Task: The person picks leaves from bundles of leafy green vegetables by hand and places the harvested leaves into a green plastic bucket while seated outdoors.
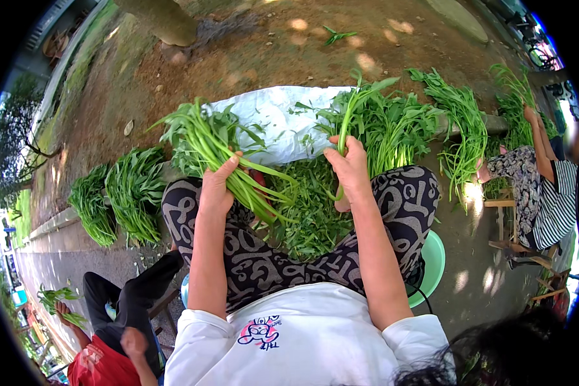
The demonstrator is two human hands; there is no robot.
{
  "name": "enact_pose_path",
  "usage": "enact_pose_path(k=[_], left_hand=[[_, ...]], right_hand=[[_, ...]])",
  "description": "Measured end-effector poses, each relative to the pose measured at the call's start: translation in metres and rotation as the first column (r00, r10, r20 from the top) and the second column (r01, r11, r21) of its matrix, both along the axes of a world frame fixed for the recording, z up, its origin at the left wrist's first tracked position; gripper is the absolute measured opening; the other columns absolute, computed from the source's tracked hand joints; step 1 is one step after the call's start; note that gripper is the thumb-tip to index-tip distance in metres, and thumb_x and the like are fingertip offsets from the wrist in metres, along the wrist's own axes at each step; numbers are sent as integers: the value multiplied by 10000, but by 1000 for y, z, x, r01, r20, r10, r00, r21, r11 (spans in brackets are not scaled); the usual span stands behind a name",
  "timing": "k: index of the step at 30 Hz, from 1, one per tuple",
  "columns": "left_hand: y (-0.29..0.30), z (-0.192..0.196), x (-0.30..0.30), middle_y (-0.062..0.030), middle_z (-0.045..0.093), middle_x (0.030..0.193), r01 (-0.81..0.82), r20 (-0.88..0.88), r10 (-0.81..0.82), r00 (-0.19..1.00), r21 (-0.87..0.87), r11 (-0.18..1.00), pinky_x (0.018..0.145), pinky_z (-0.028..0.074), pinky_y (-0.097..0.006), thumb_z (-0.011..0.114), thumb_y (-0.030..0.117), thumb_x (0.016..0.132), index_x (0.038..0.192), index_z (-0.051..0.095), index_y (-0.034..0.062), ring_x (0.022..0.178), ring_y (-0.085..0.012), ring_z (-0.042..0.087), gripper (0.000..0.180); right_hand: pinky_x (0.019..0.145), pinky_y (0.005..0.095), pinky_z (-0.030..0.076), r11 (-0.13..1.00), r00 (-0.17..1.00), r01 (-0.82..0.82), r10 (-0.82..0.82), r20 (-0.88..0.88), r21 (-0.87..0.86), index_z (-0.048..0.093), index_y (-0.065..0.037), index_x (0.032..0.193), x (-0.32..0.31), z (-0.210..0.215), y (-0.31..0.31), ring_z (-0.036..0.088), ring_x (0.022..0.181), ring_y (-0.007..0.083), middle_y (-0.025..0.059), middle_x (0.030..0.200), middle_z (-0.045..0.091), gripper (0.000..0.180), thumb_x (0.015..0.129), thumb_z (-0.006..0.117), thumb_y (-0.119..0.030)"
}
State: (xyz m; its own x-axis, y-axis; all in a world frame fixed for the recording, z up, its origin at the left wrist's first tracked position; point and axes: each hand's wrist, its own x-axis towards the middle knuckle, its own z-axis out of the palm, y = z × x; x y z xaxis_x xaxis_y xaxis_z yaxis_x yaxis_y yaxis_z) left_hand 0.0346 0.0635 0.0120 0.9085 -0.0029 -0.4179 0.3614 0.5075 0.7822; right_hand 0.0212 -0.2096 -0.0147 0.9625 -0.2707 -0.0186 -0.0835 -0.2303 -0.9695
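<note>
My left hand (pixel 220 186) is closed round a thick bunch of water spinach (pixel 206 138), its leaves pointing up and away and its pale stems trailing down to the right. In my right hand (pixel 352 168) a few stalks of water spinach (pixel 349 116) stand nearly upright, pinched between thumb and fingers. Between my knees, below both hands, lies a heap of loose green leaves and cut pieces (pixel 315 222). Beyond my hands a white plastic sack (pixel 283 106) is spread on the ground, scattered with leaf bits. A large pile of water spinach (pixel 399 125) rests just past my right hand.
More bunches of greens lie along a low kerb, at left (pixel 135 186) and right (pixel 460 122). A light green basin (pixel 434 264) is beside my right leg. One person in red (pixel 100 363) sits at lower left; another in a striped top (pixel 555 202) sits at right, both handling greens.
</note>
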Motion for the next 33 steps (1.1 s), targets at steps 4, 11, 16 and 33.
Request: enact_pose_path(k=[4,11,16,33], left_hand=[[-14,4,-4,-110,646,1003,157,-67,-158,985,-9,987,692,556,-350,632,53,869,1107,558,-29,784,-206,634,263],[-37,1,-8,-77,626,1009,369,-89,-368,926,-2,929,750,551,-345,636,64,860,1126,554,9,858,-191,633,283],[-41,4,-7,-80,625,977,377,-81,-380,922,-49,925,740,553,-341,647,67,850,1128,550,16,838,-193,638,299],[-31,-3,-2,-94,614,940,243,-117,-242,963,-8,970,724,558,-359,651,30,850,1117,529,3,839,-208,635,294]], right_hand=[[573,234,507,942,966,-184,225,-124,280,511,3,1181,-3,36,29,599,663,119,90,864,604,270,942,520,-123],[707,383,496,940,940,-341,340,-38,-7,483,-14,1218,-10,30,71,644,760,283,143,878,658,331,940,533,-188],[692,335,501,927,937,-341,349,-28,154,548,18,1152,-7,14,69,646,743,218,127,841,659,326,885,593,-163],[600,213,440,945,943,-183,247,-225,270,552,12,1156,0,61,36,500,648,88,4,777,539,453,786,740,-171]])
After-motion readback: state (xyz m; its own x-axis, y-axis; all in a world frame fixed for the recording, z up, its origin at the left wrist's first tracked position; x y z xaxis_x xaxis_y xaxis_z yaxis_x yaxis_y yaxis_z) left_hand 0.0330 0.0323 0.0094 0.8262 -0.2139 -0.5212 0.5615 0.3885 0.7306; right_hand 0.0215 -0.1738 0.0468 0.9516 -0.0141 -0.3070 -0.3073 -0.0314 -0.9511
